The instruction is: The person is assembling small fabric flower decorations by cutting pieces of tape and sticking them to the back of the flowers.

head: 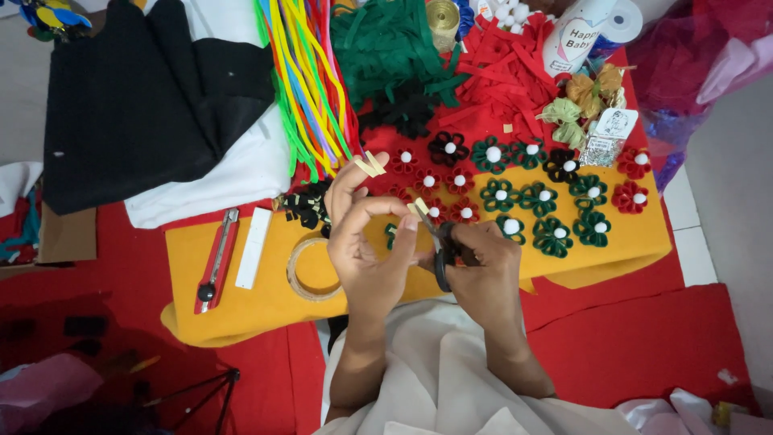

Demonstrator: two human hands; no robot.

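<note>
The left hand (370, 254) pinches a small cream strip (419, 208) between thumb and forefinger, with two more cream pieces (370, 165) stuck on the raised fingertips above it. The right hand (483, 270) is closed through the handles of black scissors (441, 250), whose blades point up toward the pinched strip; whether the blades are parted or closed is hard to tell at this size. The main risk is a nick to the left forefinger, since the blade tips sit right beside it and the strip is very short. The pieces on the fingertips could also fall off or catch on the felt if that hand tilts. Just beyond the hands, rows of red, green and black felt flowers (515, 197) with white centres lie on the yellow felt sheet (266, 298), and a forward sweep of either wrist would scatter them. To the left lie a tape roll (299, 272), a white bar (253, 248) and a red utility knife (216, 262), near but apart. Bare yellow felt shows only near the sheet's near edge, beside the person's lap, so free room is chiefly close to the body.
</note>
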